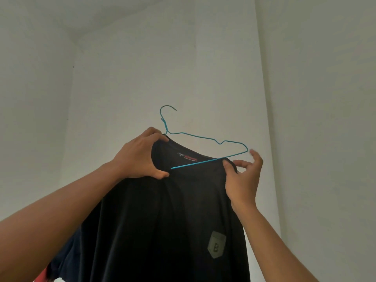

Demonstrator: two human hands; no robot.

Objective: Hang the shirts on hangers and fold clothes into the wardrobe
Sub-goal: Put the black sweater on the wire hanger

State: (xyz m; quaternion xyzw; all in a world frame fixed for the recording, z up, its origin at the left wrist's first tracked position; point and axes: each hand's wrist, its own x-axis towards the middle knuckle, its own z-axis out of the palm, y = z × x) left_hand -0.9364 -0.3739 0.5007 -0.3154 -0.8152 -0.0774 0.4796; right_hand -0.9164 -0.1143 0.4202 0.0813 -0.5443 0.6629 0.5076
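I hold a black shirt (166, 216) up in front of a white wall. It has a grey-green patch on the chest and a red label inside the collar. A blue wire hanger (205, 137) sits partly inside the neck opening; its hook and right shoulder stick out above the collar. My left hand (140, 157) grips the left side of the collar together with the hanger's neck. My right hand (243, 176) pinches the right side of the collar with thumb and forefinger, the other fingers spread near the hanger's right tip.
White walls (315, 98) meet in a corner behind the shirt, with the ceiling at the top left. A bit of red cloth (41, 276) and something white show at the bottom left edge.
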